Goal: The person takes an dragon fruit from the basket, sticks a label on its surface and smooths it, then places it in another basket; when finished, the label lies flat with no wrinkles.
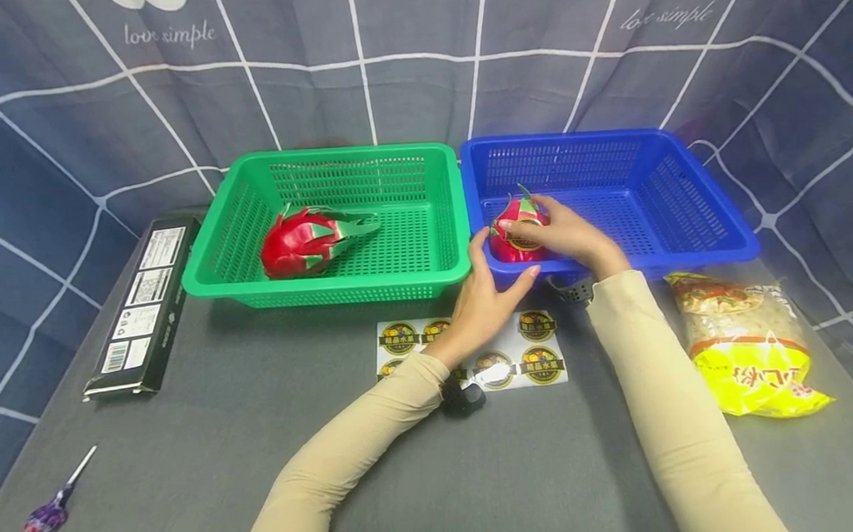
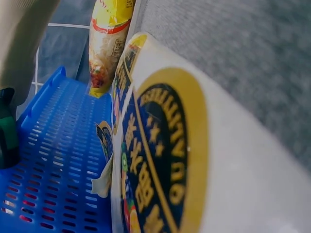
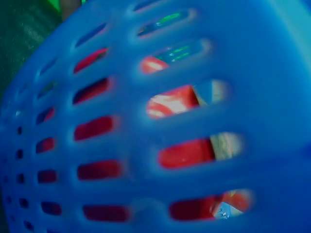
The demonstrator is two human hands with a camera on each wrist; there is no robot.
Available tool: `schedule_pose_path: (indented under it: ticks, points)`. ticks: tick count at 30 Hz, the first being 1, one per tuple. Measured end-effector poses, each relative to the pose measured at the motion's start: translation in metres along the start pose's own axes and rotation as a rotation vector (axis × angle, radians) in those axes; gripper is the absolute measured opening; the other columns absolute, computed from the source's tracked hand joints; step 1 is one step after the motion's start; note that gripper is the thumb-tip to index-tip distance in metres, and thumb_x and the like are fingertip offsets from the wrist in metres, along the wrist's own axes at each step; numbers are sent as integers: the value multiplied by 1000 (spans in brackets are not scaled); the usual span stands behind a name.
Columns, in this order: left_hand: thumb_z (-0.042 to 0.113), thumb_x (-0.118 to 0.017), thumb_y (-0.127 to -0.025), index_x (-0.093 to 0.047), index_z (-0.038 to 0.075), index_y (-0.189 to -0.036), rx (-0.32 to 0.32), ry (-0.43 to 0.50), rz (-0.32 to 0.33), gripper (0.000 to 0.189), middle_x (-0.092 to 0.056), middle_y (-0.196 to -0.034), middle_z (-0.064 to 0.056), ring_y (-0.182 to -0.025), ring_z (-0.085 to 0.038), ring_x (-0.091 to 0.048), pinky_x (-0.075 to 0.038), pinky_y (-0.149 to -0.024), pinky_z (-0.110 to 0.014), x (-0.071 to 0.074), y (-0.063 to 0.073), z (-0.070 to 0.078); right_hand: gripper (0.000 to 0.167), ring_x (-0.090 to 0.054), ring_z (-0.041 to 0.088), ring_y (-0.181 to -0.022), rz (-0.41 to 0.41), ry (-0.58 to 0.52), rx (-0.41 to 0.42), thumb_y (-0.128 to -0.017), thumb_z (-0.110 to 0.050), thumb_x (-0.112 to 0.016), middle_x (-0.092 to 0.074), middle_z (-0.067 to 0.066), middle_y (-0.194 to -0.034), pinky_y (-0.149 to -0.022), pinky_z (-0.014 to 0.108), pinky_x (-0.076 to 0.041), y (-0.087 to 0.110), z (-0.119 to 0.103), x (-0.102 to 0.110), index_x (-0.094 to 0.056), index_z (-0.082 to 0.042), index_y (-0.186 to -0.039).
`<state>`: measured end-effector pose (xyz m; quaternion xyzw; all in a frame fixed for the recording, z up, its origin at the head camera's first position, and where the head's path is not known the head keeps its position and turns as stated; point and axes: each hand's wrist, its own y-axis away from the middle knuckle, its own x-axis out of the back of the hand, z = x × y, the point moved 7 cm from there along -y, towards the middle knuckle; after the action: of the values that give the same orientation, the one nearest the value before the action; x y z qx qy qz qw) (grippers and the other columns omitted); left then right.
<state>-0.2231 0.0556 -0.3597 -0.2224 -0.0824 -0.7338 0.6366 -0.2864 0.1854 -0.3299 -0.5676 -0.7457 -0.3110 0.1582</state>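
A red dragon fruit (image 1: pixel 503 251) with green-tipped scales stands in the near left corner of the blue basket (image 1: pixel 717 226). My right hand (image 1: pixel 570 230) holds it from the right, the thumb across its front by a round black-and-gold sticker (image 1: pixel 523 235). My left hand (image 1: pixel 478 304) rests by the basket's near left corner, fingers extended at the rim and thumb spread to the right. Under the left wrist lies a white sheet of round fruit stickers (image 1: pixel 506 343). Through the slots of the basket wall (image 3: pixel 277 116), the right wrist view shows red skin (image 3: pixel 187 154).
The green basket (image 1: pixel 338 283) adjoins on the left, with another dragon fruit (image 1: pixel 297 247) in it. A long black box (image 1: pixel 145 305) and a wrapped lollipop (image 1: pixel 48 517) lie at the left. On the right is a yellow-and-clear food bag (image 1: pixel 749 349). Grid-patterned cloth (image 1: pixel 407 17) stands behind.
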Motion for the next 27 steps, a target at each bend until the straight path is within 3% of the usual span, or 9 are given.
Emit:
schedule_pose_path:
  ticks: [8, 16, 20, 24, 27]
  points:
    - [56, -52, -83, -1, 32, -142, -7, 4, 8, 82, -42, -139, -14, -125, -23, -44, -38, -102, -39, 2, 5, 1, 96, -27, 40, -133, 49, 111, 17, -81, -70, -39, -26, 23, -145, -105, 58, -25, -3, -2, -2, -4, -9, -146]
    - [49, -49, -88, -1, 22, -146, -37, -68, -49, 80, -19, -151, -8, -138, -23, -23, -24, -110, -44, 1, 24, 9, 87, -24, 42, -133, 271, 168, 97, -83, -64, -44, -19, 25, -145, -104, 61, -22, 4, -7, 11, -14, -10, -145]
    - [49, -48, -88, -2, 24, -146, -79, -117, -94, 78, -19, -150, -5, -138, -20, -21, -26, -109, -45, 4, 43, 12, 74, -38, 38, -124, 444, 130, 185, -85, -52, -51, -31, 22, -139, -100, 54, -34, 13, -12, 18, -29, -9, -140]
    - [45, -49, -89, -9, 24, -146, -150, -148, -122, 72, -22, -149, -4, -138, -21, -22, -26, -109, -46, 14, 65, 12, 50, -54, 32, -107, 709, 52, 376, -85, -37, -59, -51, 17, -121, -92, 45, -41, 27, -23, 29, -50, -5, -123]
    - [41, -50, -89, -17, 23, -144, -172, -141, -107, 66, -27, -146, -2, -136, -19, -25, -27, -109, -43, 27, 79, 8, 36, -58, 28, -97, 846, -2, 504, -84, -29, -62, -60, 15, -105, -90, 40, -41, 41, -30, 31, -59, -4, -110]
